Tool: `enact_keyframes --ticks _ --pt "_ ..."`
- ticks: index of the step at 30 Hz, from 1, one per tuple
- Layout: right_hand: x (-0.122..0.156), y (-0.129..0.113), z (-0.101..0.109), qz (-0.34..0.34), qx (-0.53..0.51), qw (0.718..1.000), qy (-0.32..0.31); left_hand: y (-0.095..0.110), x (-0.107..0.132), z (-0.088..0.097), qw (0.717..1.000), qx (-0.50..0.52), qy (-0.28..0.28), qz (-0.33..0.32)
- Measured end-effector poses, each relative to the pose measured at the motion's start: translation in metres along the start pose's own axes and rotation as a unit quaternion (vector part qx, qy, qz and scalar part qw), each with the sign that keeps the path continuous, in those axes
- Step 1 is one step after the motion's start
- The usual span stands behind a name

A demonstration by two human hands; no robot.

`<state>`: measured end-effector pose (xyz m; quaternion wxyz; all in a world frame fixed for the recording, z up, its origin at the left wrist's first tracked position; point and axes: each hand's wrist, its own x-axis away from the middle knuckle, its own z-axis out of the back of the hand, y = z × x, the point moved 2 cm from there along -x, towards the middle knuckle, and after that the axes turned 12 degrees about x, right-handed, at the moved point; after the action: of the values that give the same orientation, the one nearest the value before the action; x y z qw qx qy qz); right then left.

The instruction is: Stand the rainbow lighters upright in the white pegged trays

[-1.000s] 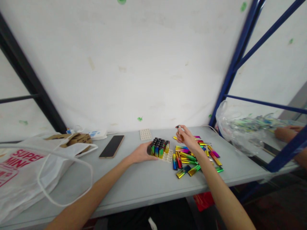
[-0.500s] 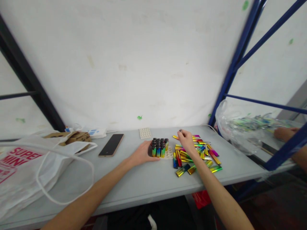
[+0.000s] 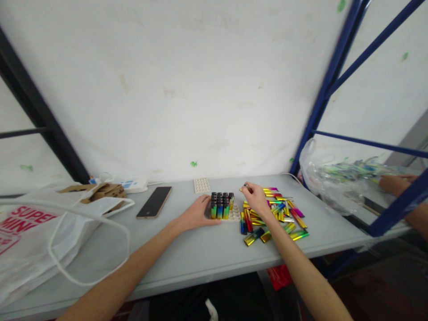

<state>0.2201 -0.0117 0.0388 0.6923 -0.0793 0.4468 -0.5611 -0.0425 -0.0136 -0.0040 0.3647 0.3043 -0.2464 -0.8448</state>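
My left hand [image 3: 196,213] lies spread against the tray [image 3: 236,217] of lighters [image 3: 220,206]; my right hand [image 3: 257,198] pinches, I think, one lighter [image 3: 245,185].

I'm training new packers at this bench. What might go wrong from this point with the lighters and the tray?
1. The right hand pinches a lighter close beside the standing lighters; a nudge might topple that block in the white tray.
2. The left hand only rests against the block's side, so the tray may slide on the table.
3. The loose pile sprawls toward the table's near edge; a forearm sweep might knock some off.
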Motion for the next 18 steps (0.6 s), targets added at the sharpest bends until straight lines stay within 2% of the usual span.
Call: enact_keyframes --ticks 7,12,15,18 --pt "0.001 -0.010 0.004 0.042 0.001 0.999 0.002 0.002 0.002 0.004 1.000 0.013 -0.014 -0.008" --pt "-0.004 -0.019 0.017 0.127 0.005 0.986 -0.103 0.002 0.003 0.004 1.000 0.017 -0.019 -0.018" --pt "-0.006 -0.023 0.028 0.195 0.078 0.969 -0.127 0.002 0.003 0.004 0.999 0.016 -0.021 -0.018" --pt "-0.005 -0.026 0.036 0.210 0.133 0.952 -0.179 0.003 0.003 0.004 1.000 0.016 -0.025 -0.004"
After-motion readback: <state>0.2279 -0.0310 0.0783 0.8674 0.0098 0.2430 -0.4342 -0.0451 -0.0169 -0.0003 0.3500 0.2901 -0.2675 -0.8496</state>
